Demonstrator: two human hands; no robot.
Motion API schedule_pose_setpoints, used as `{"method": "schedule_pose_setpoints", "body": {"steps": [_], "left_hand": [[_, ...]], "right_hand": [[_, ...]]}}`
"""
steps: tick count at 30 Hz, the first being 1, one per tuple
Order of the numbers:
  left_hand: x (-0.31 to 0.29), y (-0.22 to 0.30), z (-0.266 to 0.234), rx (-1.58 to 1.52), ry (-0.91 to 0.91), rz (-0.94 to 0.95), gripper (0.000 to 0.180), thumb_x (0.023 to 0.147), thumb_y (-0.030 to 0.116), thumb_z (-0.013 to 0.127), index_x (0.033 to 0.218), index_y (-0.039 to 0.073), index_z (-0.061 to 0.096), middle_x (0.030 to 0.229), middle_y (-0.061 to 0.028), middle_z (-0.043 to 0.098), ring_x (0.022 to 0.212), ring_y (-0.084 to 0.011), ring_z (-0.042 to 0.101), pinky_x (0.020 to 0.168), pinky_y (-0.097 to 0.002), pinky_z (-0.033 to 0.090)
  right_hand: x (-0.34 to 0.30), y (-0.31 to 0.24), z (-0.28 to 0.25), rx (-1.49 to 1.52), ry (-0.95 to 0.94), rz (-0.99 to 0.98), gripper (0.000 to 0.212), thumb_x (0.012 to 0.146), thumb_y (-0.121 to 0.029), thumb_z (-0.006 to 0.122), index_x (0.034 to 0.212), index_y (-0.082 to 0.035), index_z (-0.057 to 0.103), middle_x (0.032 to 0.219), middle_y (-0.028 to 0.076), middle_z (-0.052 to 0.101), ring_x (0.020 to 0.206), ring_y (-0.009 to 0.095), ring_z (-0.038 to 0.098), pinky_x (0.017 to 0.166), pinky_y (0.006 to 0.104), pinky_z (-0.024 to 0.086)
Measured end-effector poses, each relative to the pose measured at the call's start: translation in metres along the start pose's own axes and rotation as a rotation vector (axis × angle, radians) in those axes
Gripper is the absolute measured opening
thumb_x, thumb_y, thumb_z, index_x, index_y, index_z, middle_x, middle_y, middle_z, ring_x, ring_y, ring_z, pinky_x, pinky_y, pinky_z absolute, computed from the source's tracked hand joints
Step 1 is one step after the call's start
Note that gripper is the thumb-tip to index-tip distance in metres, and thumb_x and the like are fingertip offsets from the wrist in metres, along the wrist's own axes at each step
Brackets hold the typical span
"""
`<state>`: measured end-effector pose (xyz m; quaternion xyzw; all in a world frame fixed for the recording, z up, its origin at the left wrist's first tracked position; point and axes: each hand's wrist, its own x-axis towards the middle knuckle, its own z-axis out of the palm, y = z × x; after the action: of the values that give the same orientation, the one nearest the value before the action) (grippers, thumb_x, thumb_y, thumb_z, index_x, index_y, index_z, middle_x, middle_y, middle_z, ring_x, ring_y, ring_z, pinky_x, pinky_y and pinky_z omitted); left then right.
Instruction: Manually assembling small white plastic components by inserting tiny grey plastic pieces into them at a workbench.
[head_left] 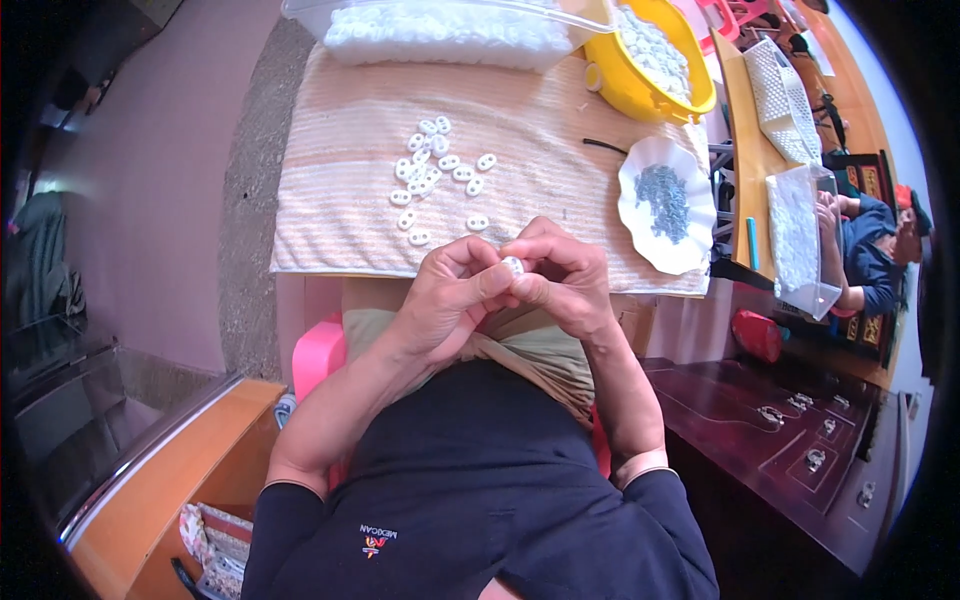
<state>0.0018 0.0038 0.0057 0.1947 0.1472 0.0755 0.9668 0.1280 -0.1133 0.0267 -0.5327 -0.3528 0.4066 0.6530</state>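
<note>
Both hands meet just over the near edge of the towel-covered table. Between the fingertips is a small white oval plastic piece (513,266). My left hand (452,295) pinches it from the left with thumb and fingers. From the other side, my right hand (562,280) closes its thumb and forefinger on the same piece. Fingers cover most of it, so its details do not show. Beyond the hands, several white oval pieces with two dark holes (477,223) lie scattered, some heaped together. To the right, a white scalloped dish (690,254) holds many tiny grey-blue parts.
A clear bin (450,50) of white pieces stands at the far edge, beside a yellow basket (612,82) of white pieces. A thin black tool (604,145) lies near the dish. At right, another person (872,240) sits by a clear tub (822,285).
</note>
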Motion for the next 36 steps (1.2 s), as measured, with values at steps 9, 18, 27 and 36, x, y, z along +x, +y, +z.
{"method": "schedule_pose_setpoints", "body": {"steps": [9,18,27,36], "left_hand": [[0.000,0.001,-0.006,0.017,-0.015,-0.055,0.010,0.087,0.005,0.067,0.088,0.005,0.058,0.088,-0.0070,0.065,0.077,-0.0158,0.065,0.072,-0.0265,0.056],[0.001,0.004,0.001,0.022,0.012,-0.044,0.007,0.089,0.008,0.066,0.090,0.005,0.060,0.094,-0.0088,0.066,0.078,-0.0142,0.065,0.072,-0.0258,0.056],[0.000,0.002,0.002,0.124,0.074,-0.017,0.006,0.089,0.008,0.065,0.090,0.004,0.061,0.098,-0.0093,0.067,0.075,-0.0106,0.063,0.071,-0.0242,0.055],[-0.001,-0.002,-0.001,0.171,0.078,0.006,0.005,0.089,0.007,0.064,0.091,0.006,0.060,0.099,-0.0105,0.066,0.077,-0.0109,0.063,0.074,-0.0264,0.056]], "right_hand": [[-0.001,-0.006,-0.005,0.049,-0.044,0.054,0.021,0.080,-0.003,0.074,0.098,0.001,0.064,0.099,0.004,0.051,0.088,0.010,0.053,0.074,0.0230,0.047],[-0.002,-0.012,-0.011,0.160,0.033,0.152,0.014,0.080,0.004,0.070,0.091,0.002,0.061,0.096,0.006,0.056,0.090,0.012,0.056,0.078,0.0249,0.048],[0.011,-0.047,-0.066,-0.463,0.329,0.078,0.015,0.087,-0.002,0.067,0.099,0.005,0.064,0.076,0.003,0.064,0.067,0.009,0.062,0.063,0.0218,0.052],[0.080,-0.107,-0.146,-0.734,0.634,-0.169,0.032,0.087,-0.012,0.067,0.111,0.008,0.063,0.088,0.010,0.068,0.075,0.014,0.065,0.068,0.0241,0.054]]}}
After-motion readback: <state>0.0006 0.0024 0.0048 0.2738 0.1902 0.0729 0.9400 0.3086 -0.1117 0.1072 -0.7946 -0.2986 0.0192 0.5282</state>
